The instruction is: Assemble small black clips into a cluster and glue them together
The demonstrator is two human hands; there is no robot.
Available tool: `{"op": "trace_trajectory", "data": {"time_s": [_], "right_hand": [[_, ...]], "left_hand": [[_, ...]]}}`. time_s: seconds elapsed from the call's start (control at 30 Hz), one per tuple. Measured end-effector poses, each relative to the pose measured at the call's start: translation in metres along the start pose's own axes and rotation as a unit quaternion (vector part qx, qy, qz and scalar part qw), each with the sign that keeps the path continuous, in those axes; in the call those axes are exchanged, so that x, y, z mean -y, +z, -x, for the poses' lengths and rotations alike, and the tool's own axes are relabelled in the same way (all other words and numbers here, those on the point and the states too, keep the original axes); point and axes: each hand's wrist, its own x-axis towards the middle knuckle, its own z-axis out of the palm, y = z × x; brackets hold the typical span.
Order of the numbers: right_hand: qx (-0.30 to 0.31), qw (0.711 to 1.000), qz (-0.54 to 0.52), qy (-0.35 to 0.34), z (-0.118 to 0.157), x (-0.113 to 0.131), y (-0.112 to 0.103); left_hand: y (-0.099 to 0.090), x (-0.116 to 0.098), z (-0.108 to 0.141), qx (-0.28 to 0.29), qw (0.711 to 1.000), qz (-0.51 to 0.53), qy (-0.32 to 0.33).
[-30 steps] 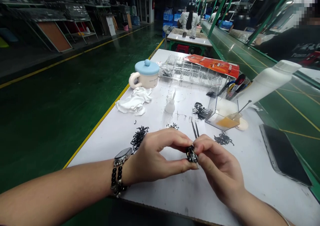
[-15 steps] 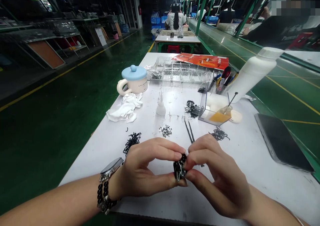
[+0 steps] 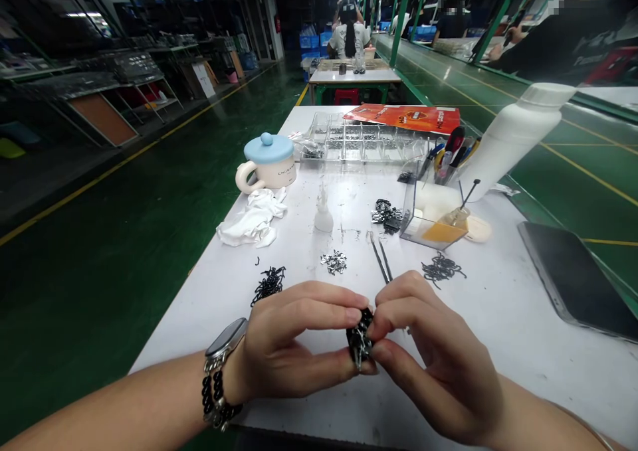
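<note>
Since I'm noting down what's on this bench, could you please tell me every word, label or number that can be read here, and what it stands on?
"CHI...", on the white mug; the remaining letters are too blurred to read.
Lettering on the orange packet: too blurred to read.
Print on a co-worker's dark shirt: too blurred to read.
White board by the far wall: too small to read.

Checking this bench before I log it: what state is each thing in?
left hand, pinching the cluster
right hand, pinching the cluster
black metal cluster, held between both hands
tweezers, lying down
blue-lidded mug, lid on
white cloth, crumpled
white bottle, tilted, capped
</note>
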Motion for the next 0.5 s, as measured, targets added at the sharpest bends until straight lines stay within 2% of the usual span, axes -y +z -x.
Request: {"op": "trace_trajectory", "data": {"time_s": [0.3, 0.5], "right_hand": [[-0.016, 0.999, 0.039, -0.033, -0.0003, 0.0003, -0.002], [-0.041, 0.999, 0.007, -0.005, 0.0007, -0.001, 0.0035]], "left_hand": [[-0.0002, -0.0001, -0.0013, 0.002, 1.0, -0.002, 0.0], [-0.0004, 0.0013, 0.0, -0.001, 1.0, -0.001, -0.006]]}}
